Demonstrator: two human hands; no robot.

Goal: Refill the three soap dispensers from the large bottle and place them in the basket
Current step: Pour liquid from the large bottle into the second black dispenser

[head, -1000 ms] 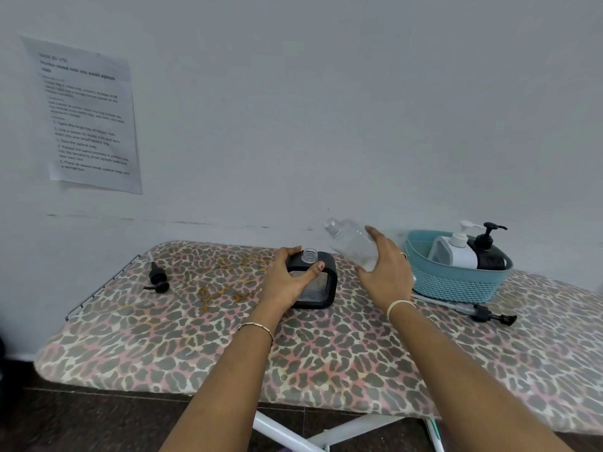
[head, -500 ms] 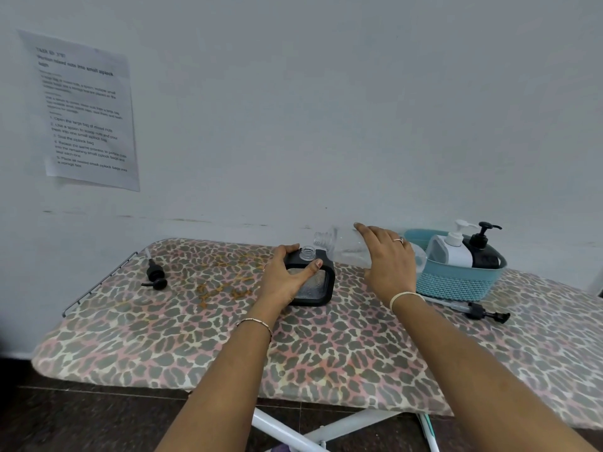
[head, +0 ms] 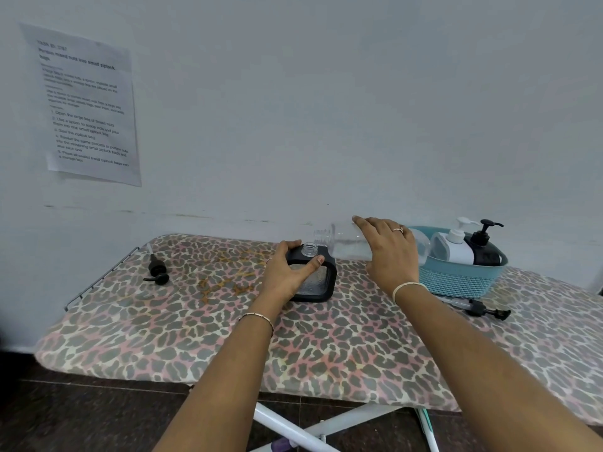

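Observation:
A black square soap dispenser point(head: 318, 282) with an open clear neck stands on the leopard-print ironing board point(head: 326, 347). My left hand point(head: 287, 272) grips its left side. My right hand point(head: 388, 256) holds the large clear bottle point(head: 346, 244) tipped almost level, its threaded mouth just above and right of the dispenser's neck. A teal basket point(head: 456, 278) at the right holds a white dispenser point(head: 453, 247) and a black dispenser point(head: 483, 249), both with pumps on.
A black pump head point(head: 157, 270) lies on the board's left end near the wire rack. Another pump with a long tube point(head: 476, 308) lies in front of the basket. A printed sheet point(head: 86, 106) hangs on the wall.
My right hand has tilted the large bottle from upright-slanted down to nearly level and brought its mouth over the dispenser's neck. My left hand has stayed on the dispenser.

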